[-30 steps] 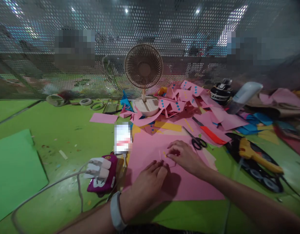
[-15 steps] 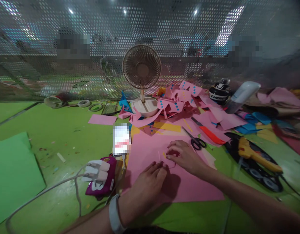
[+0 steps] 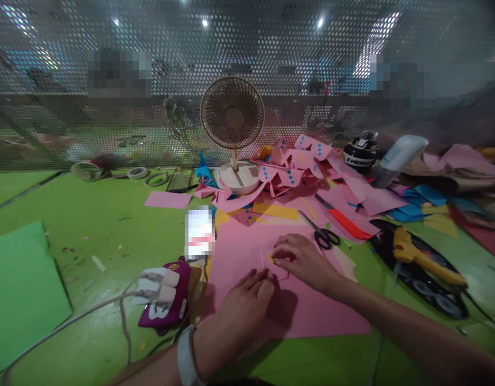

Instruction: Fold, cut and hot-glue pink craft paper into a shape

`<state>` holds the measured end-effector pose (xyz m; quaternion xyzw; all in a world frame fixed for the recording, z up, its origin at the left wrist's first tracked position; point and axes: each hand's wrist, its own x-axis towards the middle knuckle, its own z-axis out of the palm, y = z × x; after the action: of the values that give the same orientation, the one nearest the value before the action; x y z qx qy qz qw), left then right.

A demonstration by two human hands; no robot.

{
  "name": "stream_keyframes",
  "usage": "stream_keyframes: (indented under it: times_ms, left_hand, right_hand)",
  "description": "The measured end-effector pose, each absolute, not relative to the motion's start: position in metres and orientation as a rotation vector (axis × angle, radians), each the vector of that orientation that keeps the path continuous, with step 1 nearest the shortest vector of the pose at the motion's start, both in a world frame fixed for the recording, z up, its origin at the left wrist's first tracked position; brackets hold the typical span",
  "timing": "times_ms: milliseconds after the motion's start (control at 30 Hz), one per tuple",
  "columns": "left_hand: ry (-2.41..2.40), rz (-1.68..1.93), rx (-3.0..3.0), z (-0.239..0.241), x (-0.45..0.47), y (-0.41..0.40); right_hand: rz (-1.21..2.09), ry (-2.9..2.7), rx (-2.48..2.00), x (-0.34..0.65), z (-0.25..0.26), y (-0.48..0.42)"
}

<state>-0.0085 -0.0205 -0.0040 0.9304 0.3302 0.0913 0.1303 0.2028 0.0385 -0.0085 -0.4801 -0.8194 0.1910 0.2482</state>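
A large pink paper sheet (image 3: 247, 246) lies on the green table in front of me. My left hand (image 3: 241, 308) rests flat on it, fingers stretched forward and pressing a small pink cut piece (image 3: 282, 274). Just beyond, my right hand (image 3: 304, 260) is curled with its fingertips pinched on a tiny yellow bit (image 3: 270, 261) at that piece's edge. A white band sits on my left wrist.
Black scissors (image 3: 320, 231) and an orange cutter (image 3: 344, 220) lie right of my hands. A yellow glue gun (image 3: 422, 256) rests on a dark tray. A desk fan (image 3: 233, 134), a pile of pink scraps (image 3: 307, 161), a purple power strip (image 3: 165, 295) and a green sheet (image 3: 18, 289) surround them.
Both hands stay almost still on the pink sheet; only the view has drifted slightly, and the right fingertips have shifted a little on the yellow bit.
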Motion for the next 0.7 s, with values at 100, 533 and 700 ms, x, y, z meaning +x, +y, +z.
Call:
stream_keyframes:
  times_ms: [100, 533, 700]
  left_hand:
    - [0.969, 0.285, 2.710, -0.0062, -0.0091, -0.0202]
    - [0.946, 0.302, 2.703, -0.0079, -0.0104, -0.0199]
    - [0.941, 0.320, 2.690, -0.0028, -0.0088, -0.0205]
  right_hand:
    - [0.495, -2.266, -1.262, 0.2031, -0.0097, 0.0389]
    - [0.414, -2.314, -1.271, 0.2026, -0.0063, 0.0356]
    - [0.369, -2.320, -1.300, 0.2016, -0.0009, 0.0333]
